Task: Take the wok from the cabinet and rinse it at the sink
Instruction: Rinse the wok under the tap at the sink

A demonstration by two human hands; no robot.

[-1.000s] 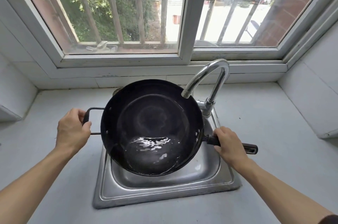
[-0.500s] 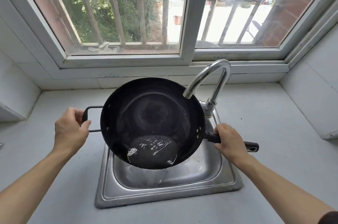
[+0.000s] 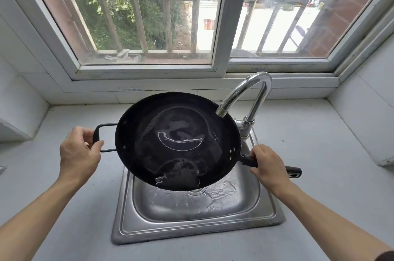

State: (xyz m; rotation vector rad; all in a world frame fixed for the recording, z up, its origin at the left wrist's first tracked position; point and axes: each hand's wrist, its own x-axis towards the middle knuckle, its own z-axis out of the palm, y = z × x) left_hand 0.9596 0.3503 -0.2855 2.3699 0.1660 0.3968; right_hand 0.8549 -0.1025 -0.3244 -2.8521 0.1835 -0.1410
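A black wok [image 3: 177,139] hangs tilted toward me over the steel sink [image 3: 191,207], its near rim low. A small pool of water lies at its low edge and wet streaks mark its inside. My left hand [image 3: 80,154] grips the wire loop handle on the wok's left side. My right hand [image 3: 267,168] is closed around the long black handle on the right. The chrome faucet [image 3: 245,100] arches over the wok's far right rim; no water runs from its spout. Water is spread across the sink's bottom.
Grey countertop [image 3: 319,175] surrounds the sink on all sides. A barred window [image 3: 149,15] with a white frame stands behind the faucet. White tiled walls close in at the left and the right.
The wok has tipped further toward me and risen a little. Most of its water has run out into the sink, leaving a small pool at the low rim.
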